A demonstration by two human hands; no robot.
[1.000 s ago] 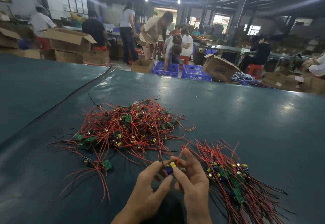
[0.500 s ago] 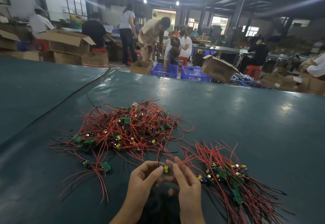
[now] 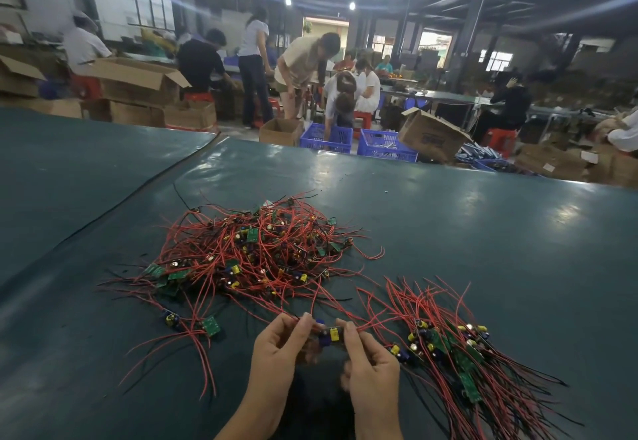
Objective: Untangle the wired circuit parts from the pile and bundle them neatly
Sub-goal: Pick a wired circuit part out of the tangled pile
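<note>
Since a second ago, the right hand's (image 3: 371, 367) fingers have curled down from a stretched reach into a pinch, and the two hands now sit slightly farther apart. Between them is one small circuit part (image 3: 330, 334) with a blue and a yellow component, held just above the desk (image 3: 483, 232) near the middle of its near edge. The left hand (image 3: 276, 353) pinches the part's left end between thumb and forefinger, with the other fingers curled under. The right hand pinches the right end the same way. Thin red wires run from the part away toward the far side. Just beyond the hands, toward the middle of the desk, lies the tangled pile (image 3: 255, 253) of red wires and small green boards. Toward the near right corner lies the sorted bundle (image 3: 455, 346), its wires roughly aligned and its boards together. A loose board (image 3: 211, 325) with wires lies apart, left of the hands. Past the far edge stand blue crates (image 3: 326, 137) and cardboard boxes (image 3: 431, 134), with several people working among them.
</note>
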